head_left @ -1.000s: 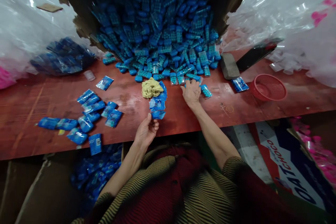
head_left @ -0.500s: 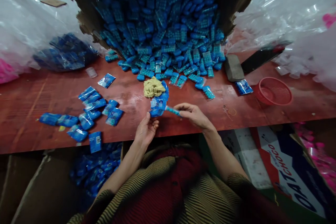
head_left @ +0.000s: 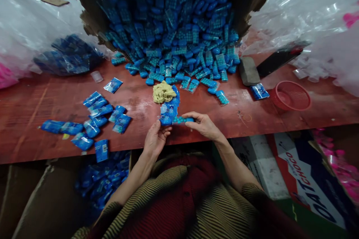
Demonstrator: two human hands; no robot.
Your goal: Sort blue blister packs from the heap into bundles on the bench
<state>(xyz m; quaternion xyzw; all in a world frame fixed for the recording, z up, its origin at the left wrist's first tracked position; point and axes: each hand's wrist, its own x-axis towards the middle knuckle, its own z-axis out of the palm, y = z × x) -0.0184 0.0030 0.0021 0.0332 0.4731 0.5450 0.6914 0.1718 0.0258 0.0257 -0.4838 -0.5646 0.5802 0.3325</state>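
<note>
My left hand (head_left: 156,137) is closed, thumb and fingertips pinching the left edge of a flat blue printed wrapper (head_left: 166,120). This wrapper is the nearest of a fanned row of blue wrappers (head_left: 169,109) on the table. My right hand (head_left: 206,126) is closed around the blue-capped end of a small clear container of blue balls (head_left: 180,119). The container lies level, its clear end at the wrapper's right edge; I cannot tell whether it is inside. A crumpled yellow cloth (head_left: 163,92) rests on the far end of the row.
A torn cardboard box (head_left: 244,11) spills a heap of similar blue containers (head_left: 179,50) onto the red table (head_left: 252,119). Wrapped blue packs (head_left: 101,111) lie at left. On the right are a grey block (head_left: 249,71) and a red basket (head_left: 291,96). Packs fill a box (head_left: 103,179) below.
My right hand has turned the container level and brought its clear end left, against the wrapper's edge. My left hand keeps its pinch on the wrapper.
</note>
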